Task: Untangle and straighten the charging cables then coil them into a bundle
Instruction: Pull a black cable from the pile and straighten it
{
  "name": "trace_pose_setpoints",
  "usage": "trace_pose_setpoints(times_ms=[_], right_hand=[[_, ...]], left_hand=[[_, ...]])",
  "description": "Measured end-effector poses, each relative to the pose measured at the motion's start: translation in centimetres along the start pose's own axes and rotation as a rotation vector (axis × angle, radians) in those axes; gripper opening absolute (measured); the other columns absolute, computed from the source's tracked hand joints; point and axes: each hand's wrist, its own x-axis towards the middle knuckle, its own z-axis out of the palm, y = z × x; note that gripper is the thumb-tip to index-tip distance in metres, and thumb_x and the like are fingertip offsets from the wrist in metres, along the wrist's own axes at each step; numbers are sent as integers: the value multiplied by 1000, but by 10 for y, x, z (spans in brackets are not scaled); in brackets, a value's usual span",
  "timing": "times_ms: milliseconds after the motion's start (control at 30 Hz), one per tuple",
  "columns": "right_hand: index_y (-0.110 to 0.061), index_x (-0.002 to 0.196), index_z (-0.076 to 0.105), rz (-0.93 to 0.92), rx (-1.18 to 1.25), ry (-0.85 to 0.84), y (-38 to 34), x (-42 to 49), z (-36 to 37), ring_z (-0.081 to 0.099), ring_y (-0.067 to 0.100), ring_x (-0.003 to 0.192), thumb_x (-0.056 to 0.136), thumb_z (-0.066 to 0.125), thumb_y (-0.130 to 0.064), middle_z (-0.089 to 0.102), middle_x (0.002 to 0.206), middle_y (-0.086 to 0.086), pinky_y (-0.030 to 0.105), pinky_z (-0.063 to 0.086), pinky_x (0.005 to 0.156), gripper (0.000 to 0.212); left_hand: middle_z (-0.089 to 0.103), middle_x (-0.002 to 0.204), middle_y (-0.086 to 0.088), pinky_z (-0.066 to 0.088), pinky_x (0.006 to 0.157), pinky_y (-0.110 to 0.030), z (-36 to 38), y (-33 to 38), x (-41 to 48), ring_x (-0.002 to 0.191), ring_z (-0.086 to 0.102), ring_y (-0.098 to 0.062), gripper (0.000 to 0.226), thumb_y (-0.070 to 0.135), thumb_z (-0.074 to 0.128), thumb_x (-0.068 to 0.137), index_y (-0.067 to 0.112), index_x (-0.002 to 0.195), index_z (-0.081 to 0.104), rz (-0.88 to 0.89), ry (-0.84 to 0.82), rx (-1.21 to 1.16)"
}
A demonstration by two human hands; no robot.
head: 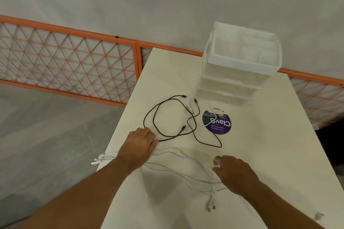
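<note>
Black charging cables (168, 115) lie in loose, overlapping loops on the cream table (260, 145). White cables (176, 165) stretch across the table's near part, with plugs hanging over the left edge (98, 160) and other plugs at the lower right (212, 204). My left hand (138, 147) rests palm down at the near end of the black loops, its fingertips touching the black cable. My right hand (232, 173) hovers over the white strands with loosely bent fingers; whether it holds a strand is hidden.
A stack of white plastic baskets (240, 65) stands at the table's far side. A round purple sticker (216, 122) lies beside the black loops. An orange lattice fence (70, 63) runs behind the table. A small plug (319, 215) lies at the right edge.
</note>
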Motion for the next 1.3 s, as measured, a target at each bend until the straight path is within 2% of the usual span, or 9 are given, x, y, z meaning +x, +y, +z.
trace_pose_setpoints(times_ms=[200,367,600,767,867,933,1000,1133,1300], right_hand=[[-25,116,57,-19,38,49,-4,16,-14,58,18,102,100,37,-39,60,115,-3,31,45,84,29],[-28,123,55,-18,109,116,-1,22,-28,57,14,105,100,37,-42,59,119,-7,28,42,84,32],[-25,124,56,5,141,114,9,27,-34,56,17,109,101,38,-38,58,120,-4,31,46,90,33],[-23,132,50,-8,18,101,15,49,-20,47,20,116,102,39,-32,48,128,-1,34,45,93,33],[-22,109,62,-23,-109,196,20,64,-6,58,21,91,89,64,-33,57,105,0,34,50,68,22],[-22,73,68,-48,-180,222,23,69,0,57,15,59,57,90,-31,58,72,-2,27,42,42,28],[-20,63,70,-90,-214,264,25,74,6,56,15,53,45,94,-24,59,63,-2,26,41,40,30],[-20,104,68,-142,-72,317,33,72,-6,58,21,93,98,49,-30,65,100,0,32,44,75,23],[-21,104,68,-150,275,354,47,69,-69,61,21,89,101,43,-36,70,99,0,31,42,73,29]], left_hand=[[60,78,6,45,56,-30,13,39,36,68,57,-17,34,41,43,88,23,77,69,127,-75,15],[62,73,4,47,51,-32,27,61,63,64,59,-18,17,39,74,72,23,76,72,60,-162,94],[61,76,3,47,54,-33,34,75,80,67,59,-19,26,44,55,81,23,81,71,104,-110,77],[59,68,2,45,49,-28,35,92,91,58,57,-17,22,35,84,63,20,71,70,185,-82,81],[59,66,2,47,45,-27,37,94,98,55,56,-16,18,31,83,67,19,71,70,198,-52,20],[59,68,4,49,45,-27,40,96,101,56,56,-14,14,31,81,69,21,73,71,226,-68,21],[60,70,5,50,46,-27,41,100,100,58,57,-13,13,33,79,71,24,75,71,253,-98,42],[58,69,3,46,45,-30,32,111,99,58,54,-16,10,25,76,73,21,72,67,254,-92,41],[64,86,1,50,65,-38,-1,123,129,75,58,-20,22,25,48,94,17,89,67,56,-28,-273]])
